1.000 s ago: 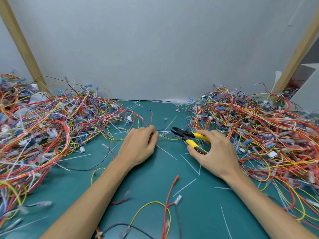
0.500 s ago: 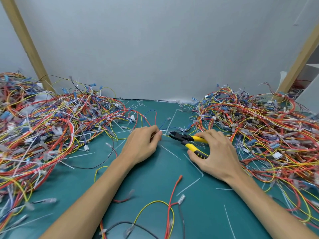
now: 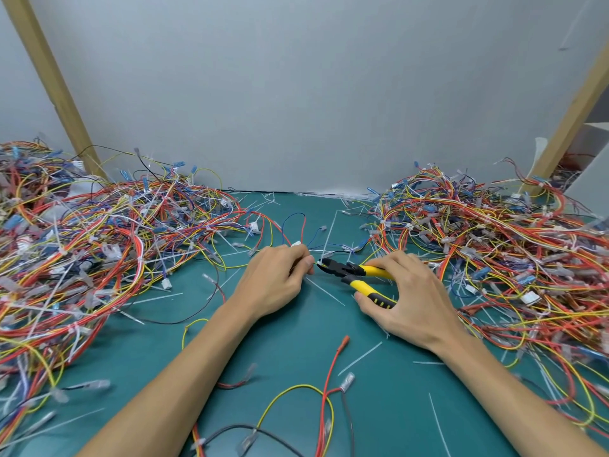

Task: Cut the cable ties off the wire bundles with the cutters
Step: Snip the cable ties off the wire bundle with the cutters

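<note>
Left hand (image 3: 273,282), head view: fingers curled, pinching a wire (image 3: 317,262) at the fingertips, mid-bench. Right hand (image 3: 408,298) is wrapped round the yellow handles of the cutters (image 3: 356,275), handles spread a little, black nose touching the wire just beside the left fingertips. Can't tell if a tie sits in the blades. Green bench (image 3: 296,341) has cut ties (image 3: 324,291) strewn about. Big wire piles: left pile (image 3: 99,252), right pile (image 3: 494,252). Loose wires (image 3: 296,407) lie near the front edge.
</note>
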A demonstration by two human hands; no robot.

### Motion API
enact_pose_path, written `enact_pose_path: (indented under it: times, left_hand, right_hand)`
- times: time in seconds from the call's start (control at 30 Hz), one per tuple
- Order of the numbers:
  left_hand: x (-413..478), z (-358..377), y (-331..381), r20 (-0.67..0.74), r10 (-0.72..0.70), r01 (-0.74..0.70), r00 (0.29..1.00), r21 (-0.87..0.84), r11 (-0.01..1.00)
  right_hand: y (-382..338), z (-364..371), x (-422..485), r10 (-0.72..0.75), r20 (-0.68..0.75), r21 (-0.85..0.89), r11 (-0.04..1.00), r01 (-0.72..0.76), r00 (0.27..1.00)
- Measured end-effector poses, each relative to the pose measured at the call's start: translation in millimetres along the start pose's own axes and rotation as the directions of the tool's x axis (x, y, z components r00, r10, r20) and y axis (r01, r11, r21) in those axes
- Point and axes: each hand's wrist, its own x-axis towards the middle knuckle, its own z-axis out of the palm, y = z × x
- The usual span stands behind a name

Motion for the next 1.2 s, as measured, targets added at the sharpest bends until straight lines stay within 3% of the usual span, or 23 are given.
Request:
enact_pose_path:
  times: [0.93, 1.2]
  left_hand:
    - [-0.4, -0.1, 0.6, -0.021, 0.062, -0.060, 0.998, 0.078, 0.995]
    - [0.2, 0.1, 0.2, -0.042, 0.058, -0.057, 0.997, 0.024, 0.998]
  right_hand:
    - [-2.2, 0.7, -1.6, 0.037, -0.051, 0.025, 0.999, -0.035, 0.998]
    - [-3.2, 1.5, -1.7, 0.027, -0.056, -0.017, 0.999, -0.028, 0.998]
